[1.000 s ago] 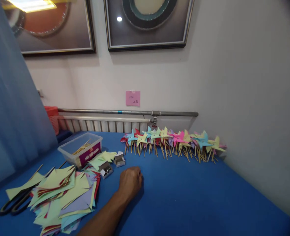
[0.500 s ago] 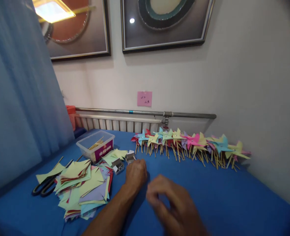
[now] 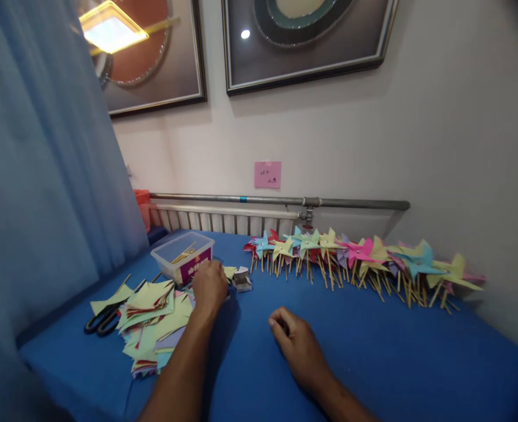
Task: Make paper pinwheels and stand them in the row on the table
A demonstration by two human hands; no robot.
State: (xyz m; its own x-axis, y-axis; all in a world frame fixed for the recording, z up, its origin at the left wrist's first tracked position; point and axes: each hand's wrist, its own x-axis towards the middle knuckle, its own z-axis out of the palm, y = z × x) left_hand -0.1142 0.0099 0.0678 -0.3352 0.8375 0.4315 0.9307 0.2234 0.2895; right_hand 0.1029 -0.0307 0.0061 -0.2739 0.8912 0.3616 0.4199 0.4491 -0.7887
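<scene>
My left hand (image 3: 210, 285) reaches down just in front of the clear plastic box (image 3: 162, 252) holding thin wooden sticks. Its fingertips are hidden behind the back of the hand, over the spot of a small pin box. An open small cardboard box (image 3: 242, 280) stands just right of it. My right hand (image 3: 296, 344) rests low over the blue table, fingers curled in and thumb against them, with no object showing. Left of my left forearm lies a stack of cut coloured paper squares (image 3: 151, 322), beside black-handled scissors (image 3: 103, 319).
A long row of finished paper pinwheels (image 3: 360, 255) on sticks lies along the table's back. Behind it run a metal pipe (image 3: 355, 204) and a radiator (image 3: 224, 223). A blue curtain (image 3: 57, 176) hangs at the left. The blue tabletop (image 3: 395, 363) spreads to the right.
My left hand has moved left, from beside the small open boxes to in front of the plastic box. My right hand has lowered and curled further. The camera view has shifted slightly left.
</scene>
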